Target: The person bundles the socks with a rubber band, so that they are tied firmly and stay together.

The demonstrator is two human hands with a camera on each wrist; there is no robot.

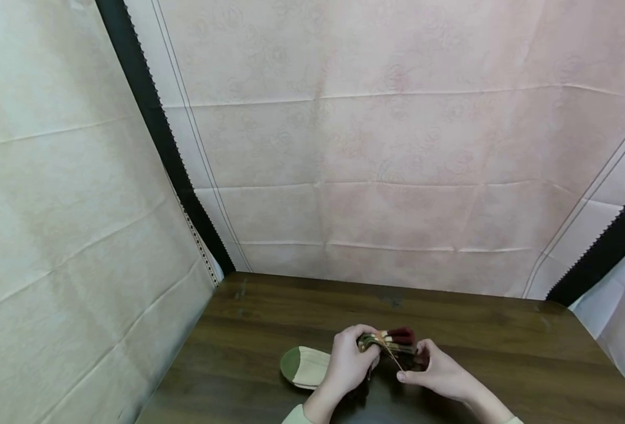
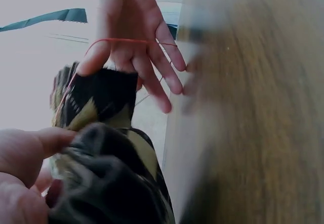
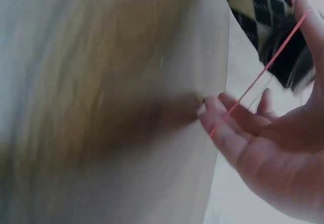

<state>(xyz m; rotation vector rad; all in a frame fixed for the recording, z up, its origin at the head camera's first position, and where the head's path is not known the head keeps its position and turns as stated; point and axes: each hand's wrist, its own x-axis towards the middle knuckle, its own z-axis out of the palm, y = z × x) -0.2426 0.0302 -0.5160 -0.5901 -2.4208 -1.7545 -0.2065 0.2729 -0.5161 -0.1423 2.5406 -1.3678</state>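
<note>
My left hand (image 1: 348, 359) grips a folded bundle of patterned cloth (image 1: 400, 337), with its thumb pressed on the near side. The bundle shows dark red ends in the head view and black and tan patches in the left wrist view. Whether it is socks or another garment I cannot tell. A thin red rubber band (image 3: 273, 57) runs from the bundle to my right hand (image 1: 442, 368). Spread thumb and fingers of that hand (image 2: 134, 37) stretch the band wide beside the bundle's end. The band's far part is hidden by the cloth.
A flat, rounded green and cream item (image 1: 312, 366) lies on the brown wooden table (image 1: 270, 306), left of the left hand. Pale cloth hangs (image 1: 397, 147) stand behind the table and along its left side, with dark strips (image 1: 158, 129) at the corners.
</note>
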